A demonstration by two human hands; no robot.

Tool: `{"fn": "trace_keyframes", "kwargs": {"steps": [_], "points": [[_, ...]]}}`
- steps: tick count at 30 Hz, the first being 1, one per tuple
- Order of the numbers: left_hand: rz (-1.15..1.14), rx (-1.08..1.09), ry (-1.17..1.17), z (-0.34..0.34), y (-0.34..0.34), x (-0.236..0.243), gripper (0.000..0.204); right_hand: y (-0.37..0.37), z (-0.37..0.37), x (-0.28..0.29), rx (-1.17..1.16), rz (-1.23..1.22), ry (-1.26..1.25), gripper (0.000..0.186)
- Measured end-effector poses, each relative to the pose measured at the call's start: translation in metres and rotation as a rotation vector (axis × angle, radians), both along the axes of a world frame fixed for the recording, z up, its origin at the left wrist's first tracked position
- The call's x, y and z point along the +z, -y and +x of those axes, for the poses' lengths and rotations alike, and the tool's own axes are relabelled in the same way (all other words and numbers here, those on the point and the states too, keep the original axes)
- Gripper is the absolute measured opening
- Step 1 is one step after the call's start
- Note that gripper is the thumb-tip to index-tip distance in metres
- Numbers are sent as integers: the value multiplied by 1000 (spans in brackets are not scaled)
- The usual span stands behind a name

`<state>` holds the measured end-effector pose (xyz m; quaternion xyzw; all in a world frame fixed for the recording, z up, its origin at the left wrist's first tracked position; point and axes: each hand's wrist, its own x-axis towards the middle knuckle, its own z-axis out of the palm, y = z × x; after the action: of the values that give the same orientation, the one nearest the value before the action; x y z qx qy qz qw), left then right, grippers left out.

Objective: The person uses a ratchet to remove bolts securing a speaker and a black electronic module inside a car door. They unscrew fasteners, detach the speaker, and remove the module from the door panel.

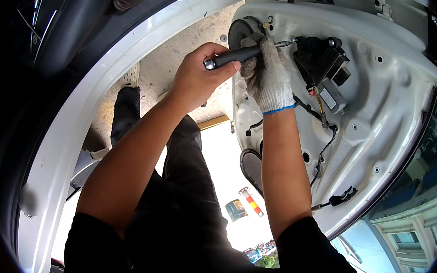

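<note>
With bare fingers and thumb, my left hand (196, 75) grips the rear of a black screwdriver (237, 56) that has a shiny metal end. My right hand (272, 78), in a grey-white knit glove with a blue cuff, is closed around its front part. A thin metal shank points right from the glove toward a black window-regulator-like unit (316, 56) on a bare white car door (378, 105). Whether the tip touches a screw is too small to tell. Below that unit sits a silver box (332, 96) with wires. A round black speaker (240, 31) is partly behind the glove.
The white door frame (65, 130) of the car curves along the left. Loose wiring (330, 149) and a black latch-like part (343, 196) hang on the door. Door glass (420, 154) lies at lower right. My legs (183, 155) stand between car and door.
</note>
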<state>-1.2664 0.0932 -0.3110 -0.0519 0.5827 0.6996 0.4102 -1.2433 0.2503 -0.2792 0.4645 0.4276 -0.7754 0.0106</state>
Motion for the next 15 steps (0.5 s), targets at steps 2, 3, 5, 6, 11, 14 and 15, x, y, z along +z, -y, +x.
{"fn": "trace_keyframes", "kwargs": {"steps": [2, 3, 5, 6, 11, 14, 15], "points": [[-7, -23, -21, -4, -1, -7, 30, 2, -2, -5, -14, 30, 13, 20], [4, -21, -11, -5, 0, -8, 29, 3, -3, -3, -10, 34, 7, 20], [24, -18, 8, -4, 2, -10, 28, 4, -4, -2, -6, 18, 4, 21], [28, -11, 34, -3, 3, -10, 28, 5, -5, -2, -4, 10, 1, 21], [66, 10, 112, -2, 0, -10, 26, 3, -6, 0, -17, 12, 29, 20], [35, -15, 132, -2, 0, -10, 27, 2, -6, -2, -20, 6, 27, 20], [39, -9, 138, -2, 0, -9, 28, 3, -5, -3, -10, 11, 18, 20]]}}
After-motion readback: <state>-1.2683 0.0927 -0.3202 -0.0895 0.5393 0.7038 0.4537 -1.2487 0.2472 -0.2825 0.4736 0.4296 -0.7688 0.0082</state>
